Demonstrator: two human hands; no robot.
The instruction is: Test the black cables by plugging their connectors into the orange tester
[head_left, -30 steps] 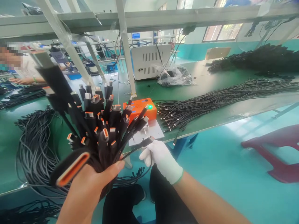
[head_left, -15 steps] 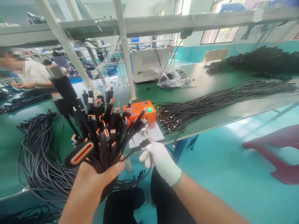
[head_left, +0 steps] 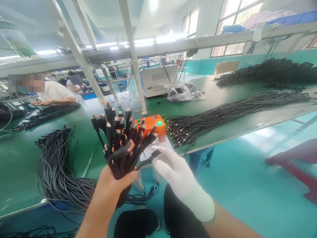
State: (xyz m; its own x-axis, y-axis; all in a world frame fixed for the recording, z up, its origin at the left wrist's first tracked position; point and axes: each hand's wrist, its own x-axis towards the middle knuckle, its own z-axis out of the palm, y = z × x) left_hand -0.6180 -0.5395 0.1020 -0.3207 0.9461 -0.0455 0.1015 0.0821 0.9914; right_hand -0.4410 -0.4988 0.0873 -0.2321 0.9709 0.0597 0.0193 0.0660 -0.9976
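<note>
My bare left hand (head_left: 112,188) is wrapped round a thick bundle of black cables (head_left: 121,142), their orange-tipped plugs fanning upward. My right hand (head_left: 175,172), in a white glove, pinches one cable plug (head_left: 156,152) pulled out from the bundle's right side. Just beyond both hands an orange test box (head_left: 151,124) with a lit green lamp sits on a white plate (head_left: 166,142) at the bench's front edge.
A long sheaf of black cables (head_left: 223,112) lies on the green bench (head_left: 22,158) to the right, and a looped heap (head_left: 56,172) to the left. A white machine (head_left: 158,79), a plastic bag (head_left: 184,92) and metal frame posts (head_left: 133,62) stand behind. A seated person (head_left: 54,94) works far left. A red stool (head_left: 294,158) stands on the floor.
The bundle has moved away from the camera and now looks smaller. My gloved right hand has risen toward it, still pinching the single plug. The view has tilted upward.
</note>
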